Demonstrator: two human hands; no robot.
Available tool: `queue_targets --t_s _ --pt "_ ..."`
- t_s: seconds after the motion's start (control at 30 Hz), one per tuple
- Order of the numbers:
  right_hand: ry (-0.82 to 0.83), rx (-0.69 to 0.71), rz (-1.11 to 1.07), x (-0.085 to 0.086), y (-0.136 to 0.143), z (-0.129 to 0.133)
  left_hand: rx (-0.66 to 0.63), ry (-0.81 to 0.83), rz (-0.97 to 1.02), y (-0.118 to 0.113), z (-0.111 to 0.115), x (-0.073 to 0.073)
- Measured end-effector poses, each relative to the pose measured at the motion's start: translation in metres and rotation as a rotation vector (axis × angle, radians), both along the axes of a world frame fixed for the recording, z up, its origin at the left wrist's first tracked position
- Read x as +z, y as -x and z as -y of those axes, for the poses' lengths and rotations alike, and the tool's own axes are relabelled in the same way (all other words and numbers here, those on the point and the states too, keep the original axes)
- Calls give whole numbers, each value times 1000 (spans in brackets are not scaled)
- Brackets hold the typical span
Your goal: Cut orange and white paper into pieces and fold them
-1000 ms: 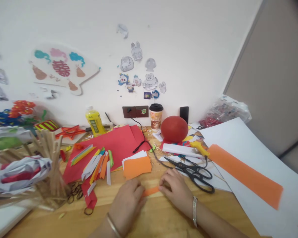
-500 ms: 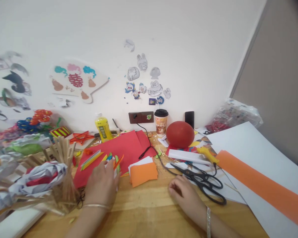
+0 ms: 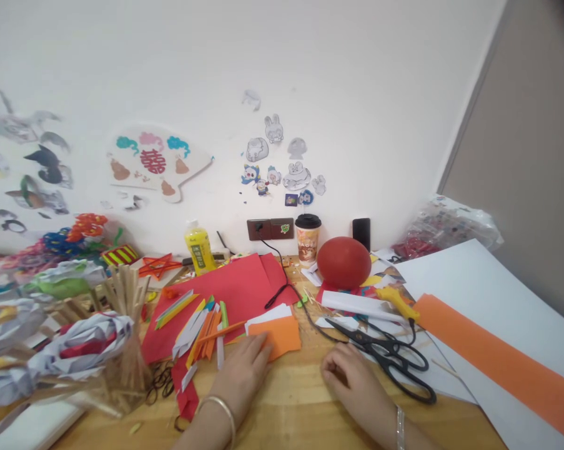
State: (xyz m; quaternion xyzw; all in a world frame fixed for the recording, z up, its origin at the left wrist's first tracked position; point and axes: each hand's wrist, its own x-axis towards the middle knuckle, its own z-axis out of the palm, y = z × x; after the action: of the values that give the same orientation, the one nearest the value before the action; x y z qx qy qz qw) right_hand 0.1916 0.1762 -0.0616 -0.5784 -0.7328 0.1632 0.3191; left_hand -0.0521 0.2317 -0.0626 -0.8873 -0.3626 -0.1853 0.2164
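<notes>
My left hand lies palm down, its fingertips at the near left edge of the orange paper squares; its fingers look extended and nothing shows in them. To its left and above are folded paper strips in orange, yellow, green and white, partly on red paper. My right hand rests on the wooden table with its fingers curled inward; whether anything is inside them is hidden. Black scissors lie open just to its right.
A red balloon, a lidded cup and a yellow bottle stand near the wall. Wooden sticks and crumpled paper crafts crowd the left. A yellow glue gun and long orange paper are right.
My left hand has moved right from the folded strips to the orange squares, uncovering the strips. My right hand has stayed in about the same place. The view has tilted slightly.
</notes>
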Motion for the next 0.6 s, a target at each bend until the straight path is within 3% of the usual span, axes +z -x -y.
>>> queue_targets --t_s 0.17,0.6 --pt "-15 2 14 2 0 1 -12 -17 -13 4 -3 -3" --pt "-24 36 -6 9 1 2 -47 -120 129 0 9 16"
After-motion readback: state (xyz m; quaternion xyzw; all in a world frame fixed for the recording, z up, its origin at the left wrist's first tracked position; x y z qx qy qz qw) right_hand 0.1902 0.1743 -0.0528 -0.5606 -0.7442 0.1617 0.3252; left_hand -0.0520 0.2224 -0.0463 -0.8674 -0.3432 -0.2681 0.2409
